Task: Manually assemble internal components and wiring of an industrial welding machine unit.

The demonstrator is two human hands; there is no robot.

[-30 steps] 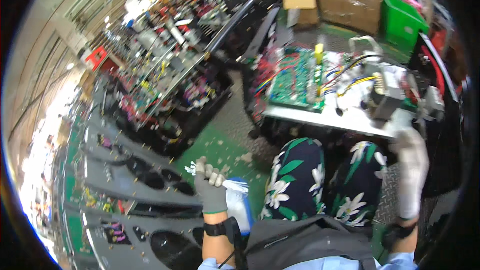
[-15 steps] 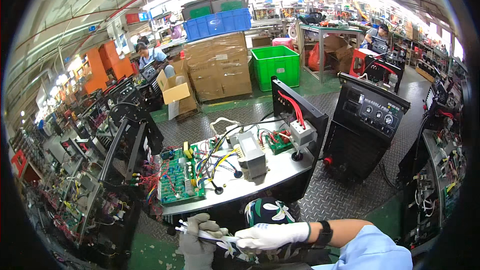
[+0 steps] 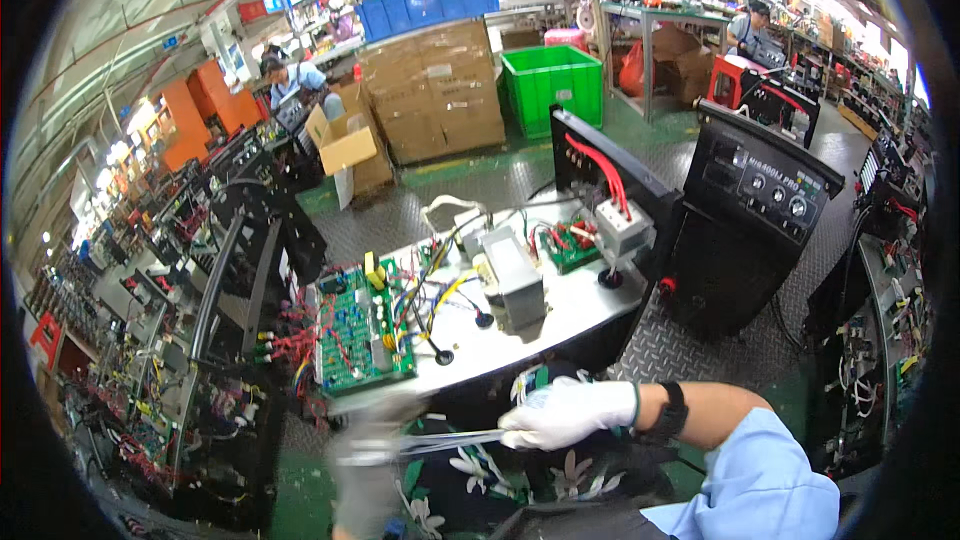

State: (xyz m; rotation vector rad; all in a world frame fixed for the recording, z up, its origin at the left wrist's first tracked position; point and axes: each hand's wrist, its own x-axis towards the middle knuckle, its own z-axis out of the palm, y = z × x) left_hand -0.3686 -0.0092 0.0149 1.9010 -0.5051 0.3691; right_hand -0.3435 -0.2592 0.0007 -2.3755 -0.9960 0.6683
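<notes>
My right hand (image 3: pixel 575 412), in a white glove, is closed on one end of a few thin white strips that look like cable ties (image 3: pixel 455 442). The strips run left into my gloved left hand (image 3: pixel 365 465), which is blurred by motion but appears closed around their other end. Both hands are low in front of me, over patterned dark cloth. Just beyond them lies an opened machine chassis with a pale metal plate (image 3: pixel 465 372). On it sit a green circuit board (image 3: pixel 350 340), a transformer (image 3: pixel 518 285) and colored wires.
Behind the chassis's right end stands a black machine with a knobbed panel (image 3: pixel 765 185). Partly built machines line both sides. Farther off are a green crate (image 3: pixel 550 95), wrapped cartons (image 3: pixel 430 95) with a blue bin (image 3: pixel 428 8) on top, and two people at work.
My right hand has moved right and up, away from my left, and more of the white strips shows between them. My left hand has shifted slightly left. The view has tilted a little.
</notes>
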